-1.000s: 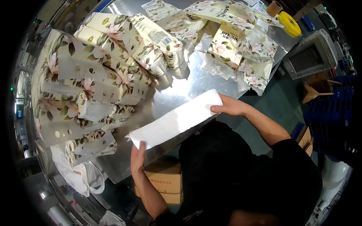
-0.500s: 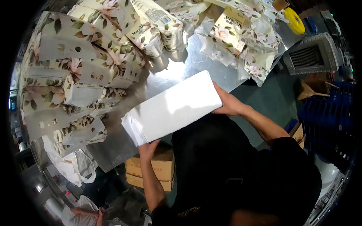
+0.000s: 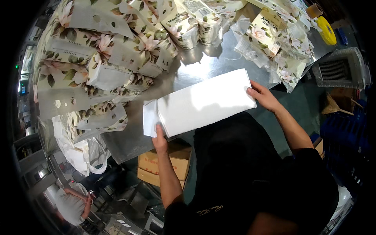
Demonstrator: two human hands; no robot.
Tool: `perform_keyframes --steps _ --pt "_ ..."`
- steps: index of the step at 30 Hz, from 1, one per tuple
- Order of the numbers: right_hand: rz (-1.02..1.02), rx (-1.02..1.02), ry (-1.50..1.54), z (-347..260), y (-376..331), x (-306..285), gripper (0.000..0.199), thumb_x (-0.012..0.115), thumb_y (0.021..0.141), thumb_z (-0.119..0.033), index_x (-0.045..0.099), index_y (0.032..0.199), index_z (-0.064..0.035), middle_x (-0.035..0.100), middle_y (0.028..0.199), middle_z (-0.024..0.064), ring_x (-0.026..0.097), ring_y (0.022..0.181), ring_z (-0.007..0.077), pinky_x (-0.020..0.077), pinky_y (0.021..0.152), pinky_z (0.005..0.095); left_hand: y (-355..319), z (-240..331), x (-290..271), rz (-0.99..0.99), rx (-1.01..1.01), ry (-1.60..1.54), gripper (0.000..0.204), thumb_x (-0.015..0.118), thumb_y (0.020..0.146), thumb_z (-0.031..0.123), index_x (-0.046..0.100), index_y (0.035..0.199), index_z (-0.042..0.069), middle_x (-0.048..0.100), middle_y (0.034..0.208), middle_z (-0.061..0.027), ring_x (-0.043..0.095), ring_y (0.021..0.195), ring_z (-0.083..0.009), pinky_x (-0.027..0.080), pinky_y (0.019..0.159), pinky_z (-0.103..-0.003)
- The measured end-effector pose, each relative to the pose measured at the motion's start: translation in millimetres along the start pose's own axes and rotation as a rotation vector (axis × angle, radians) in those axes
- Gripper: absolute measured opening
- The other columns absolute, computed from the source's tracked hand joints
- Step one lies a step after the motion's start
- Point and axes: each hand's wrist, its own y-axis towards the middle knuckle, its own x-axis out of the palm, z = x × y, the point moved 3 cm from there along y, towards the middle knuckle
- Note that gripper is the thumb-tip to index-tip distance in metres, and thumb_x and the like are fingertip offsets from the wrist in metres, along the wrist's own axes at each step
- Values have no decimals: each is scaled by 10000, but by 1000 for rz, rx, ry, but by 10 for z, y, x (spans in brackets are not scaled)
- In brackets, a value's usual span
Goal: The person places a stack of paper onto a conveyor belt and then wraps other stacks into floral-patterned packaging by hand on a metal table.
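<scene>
A long white block (image 3: 207,102), which looks like a stack of tissue paper, is held between my two hands above the metal table's front edge. My left hand (image 3: 160,141) grips its left end, the thumb on top beside a loose white flap (image 3: 150,119). My right hand (image 3: 265,98) grips the right end with its thumb over the upper corner; the fingers beneath are partly hidden. Flower-printed packs (image 3: 105,72) are piled on the table left of the block, and more flower-printed packs (image 3: 187,27) stand beyond it.
The metal table (image 3: 129,143) holds another heap of flower-printed wrapping (image 3: 288,66) at the far right, near a yellow tape roll (image 3: 326,30). Below are a cardboard box (image 3: 166,166) and a white bag (image 3: 78,150). Another person (image 3: 72,203) is at lower left; blue crates (image 3: 346,137) stand right.
The block has tipped in my hands, and its left flap now lies flatter. My thumbs have come over its top face. The whole view has shifted, moving the table rightward in the picture.
</scene>
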Motion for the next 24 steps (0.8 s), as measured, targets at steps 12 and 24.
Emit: perform_keyframes --steps 12,24 --pt "111 -58 -61 365 160 -120 730 594 977 -446 476 1379 152 525 1409 328 470 1375 393 348 1153 413 291 455 86 285 -150 -1085 717 429 1013 609 483 1458 50 507 1480 -155 438 1388 -347 301 1192 -516" --pt "122 150 -39 141 38 -80 541 555 1044 -373 504 1447 -15 644 1250 80 584 1113 158 475 971 324 280 330 147 46 -349 -142 673 518 1040 482 435 1457 -40 544 1401 -159 537 1210 -215 418 1035 -341"
